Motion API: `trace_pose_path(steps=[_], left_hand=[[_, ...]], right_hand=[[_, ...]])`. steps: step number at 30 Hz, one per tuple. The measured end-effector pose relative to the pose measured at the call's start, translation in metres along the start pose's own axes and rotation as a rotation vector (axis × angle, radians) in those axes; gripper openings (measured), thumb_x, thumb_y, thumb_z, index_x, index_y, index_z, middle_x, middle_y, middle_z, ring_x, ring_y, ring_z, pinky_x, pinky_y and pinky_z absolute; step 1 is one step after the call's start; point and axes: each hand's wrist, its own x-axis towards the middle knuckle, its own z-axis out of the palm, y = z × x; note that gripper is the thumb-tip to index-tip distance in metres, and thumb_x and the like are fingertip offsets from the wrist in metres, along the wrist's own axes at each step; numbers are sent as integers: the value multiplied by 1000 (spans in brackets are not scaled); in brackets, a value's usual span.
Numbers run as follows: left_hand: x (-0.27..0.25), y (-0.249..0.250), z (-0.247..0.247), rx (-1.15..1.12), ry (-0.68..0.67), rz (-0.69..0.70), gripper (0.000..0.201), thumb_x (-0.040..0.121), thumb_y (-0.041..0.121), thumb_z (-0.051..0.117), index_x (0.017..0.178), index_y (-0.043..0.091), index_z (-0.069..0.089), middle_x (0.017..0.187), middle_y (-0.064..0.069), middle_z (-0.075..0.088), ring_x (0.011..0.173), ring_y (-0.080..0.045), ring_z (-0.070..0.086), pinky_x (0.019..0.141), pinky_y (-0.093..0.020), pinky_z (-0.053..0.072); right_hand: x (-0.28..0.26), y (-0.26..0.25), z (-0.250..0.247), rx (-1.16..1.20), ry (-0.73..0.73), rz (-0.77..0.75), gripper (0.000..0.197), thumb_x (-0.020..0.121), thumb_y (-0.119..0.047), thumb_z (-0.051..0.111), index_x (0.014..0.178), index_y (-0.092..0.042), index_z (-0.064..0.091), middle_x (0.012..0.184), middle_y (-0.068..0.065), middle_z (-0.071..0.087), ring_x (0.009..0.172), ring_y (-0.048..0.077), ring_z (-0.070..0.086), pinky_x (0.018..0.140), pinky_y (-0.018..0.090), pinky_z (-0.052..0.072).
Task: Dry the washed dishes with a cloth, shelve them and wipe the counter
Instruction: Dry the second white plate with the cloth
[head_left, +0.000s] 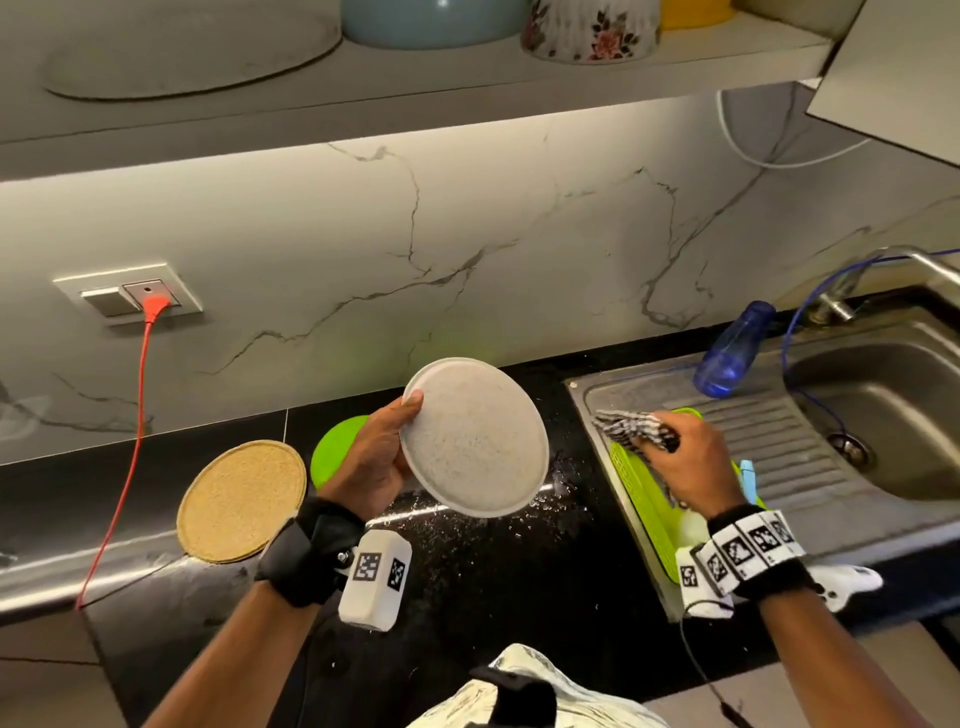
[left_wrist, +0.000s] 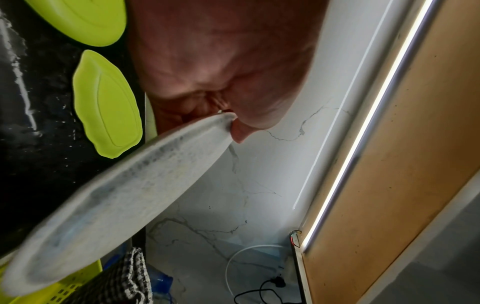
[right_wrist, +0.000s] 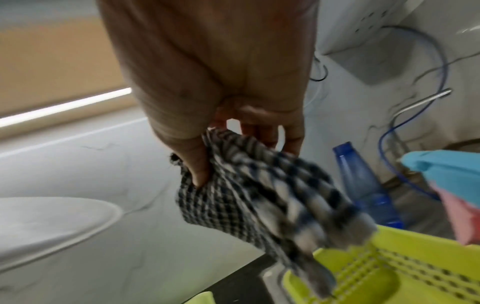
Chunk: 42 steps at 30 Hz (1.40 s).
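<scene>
Cord: red power cable (head_left: 136, 410) plugged into white wall socket (head_left: 132, 294), hanging down past the counter edge.
Mat: round woven straw-coloured mat (head_left: 241, 501) flat on black speckled stone counter (head_left: 498, 566).
Lid: round lime-green plastic dish (head_left: 335, 451) on the counter behind the left wrist; upside down or not, cannot tell.
Left hand (head_left: 376, 460): clamped on round pale grey speckled plate (head_left: 475, 437), thumb over the near rim, fingers behind; plate tilted, held above the counter, clear of it.
Counter surface: water droplets (head_left: 563, 486) below and right of the plate.
Right hand (head_left: 688, 460): fingers and thumb closed on black-and-white checked cloth (head_left: 636, 428), held above lime-green perforated plastic basket (head_left: 647, 499) on steel drainboard (head_left: 789, 447); cloth apart from the plate.
Bottle: blue translucent plastic bottle (head_left: 735, 349) upright at the back of the drainboard.
Sink: stainless steel basin (head_left: 883, 410) at far right.
</scene>
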Motion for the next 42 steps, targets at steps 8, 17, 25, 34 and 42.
trace_pose_path(steps=[8, 17, 25, 34, 42], left_hand=[[-2, -9, 8, -19, 33, -34, 37, 106, 34, 45, 132, 14, 63, 124, -11, 72, 116, -30, 68, 86, -47, 57], [-6, -13, -8, -24, 102, -52, 29, 104, 38, 50, 118, 15, 63, 120, -11, 74, 112, -34, 70, 90, -57, 56], [-17, -5, -8, 70, 37, 28, 31, 104, 37, 51, 117, 17, 70, 118, -10, 74, 110, -33, 70, 88, -58, 58], [-62, 49, -31, 154, -46, 308, 36, 95, 33, 50, 121, 15, 68, 110, -1, 74, 101, -16, 70, 84, -33, 60], [-108, 120, -59, 335, 205, 727, 19, 101, 2, 51, 107, 12, 67, 88, 12, 78, 84, -5, 72, 73, -23, 60]], right_hand=[[26, 59, 24, -209, 173, 273, 22, 77, 8, 69, 96, -3, 73, 90, 29, 69, 86, 48, 65, 72, 49, 52], [8, 76, 95, -224, -464, 444, 33, 104, -16, 45, 108, 8, 66, 124, 34, 63, 117, 44, 61, 93, 41, 45], [4, -35, 65, 267, -415, 177, 30, 101, -40, 60, 112, -15, 72, 101, -1, 73, 96, 19, 69, 82, 35, 54], [9, -162, 14, 851, -526, 16, 25, 98, -11, 65, 122, -9, 67, 110, 8, 78, 102, 24, 76, 80, 31, 63], [15, -261, -55, 815, -284, -306, 15, 93, -7, 71, 104, -15, 77, 100, 5, 80, 88, 21, 75, 81, 36, 61]])
